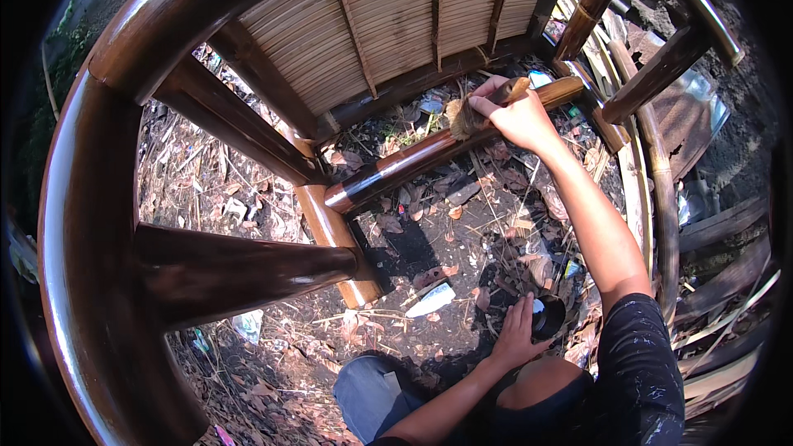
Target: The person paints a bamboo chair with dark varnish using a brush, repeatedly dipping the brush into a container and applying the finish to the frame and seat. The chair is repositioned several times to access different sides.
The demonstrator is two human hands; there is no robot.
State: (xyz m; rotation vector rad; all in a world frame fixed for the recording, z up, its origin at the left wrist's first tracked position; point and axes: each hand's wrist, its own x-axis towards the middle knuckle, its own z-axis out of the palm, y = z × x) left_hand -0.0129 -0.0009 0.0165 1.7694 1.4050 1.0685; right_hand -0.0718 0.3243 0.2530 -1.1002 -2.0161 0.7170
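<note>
My right hand (pixel 516 116) is closed round a brush with light brown bristles (pixel 467 120). The bristles rest on a brown bamboo rail (pixel 396 169), toward its far right end. That rail is glossy and dark along its nearer left part and paler at the far right. Lower down, close to my knees, my left hand (pixel 512 339) grips a small dark cup (pixel 552 324) with its fingers on the rim. A whitish patch shows in the cup, but I cannot make out its contents.
Around the rail stands a glossy bamboo furniture frame with a thick curved post (pixel 83 223) at left. A slatted bamboo panel (pixel 380 29) is behind. Dry leaves and scraps cover the ground (pixel 264 363). Loose bamboo poles (pixel 661 190) lie at right.
</note>
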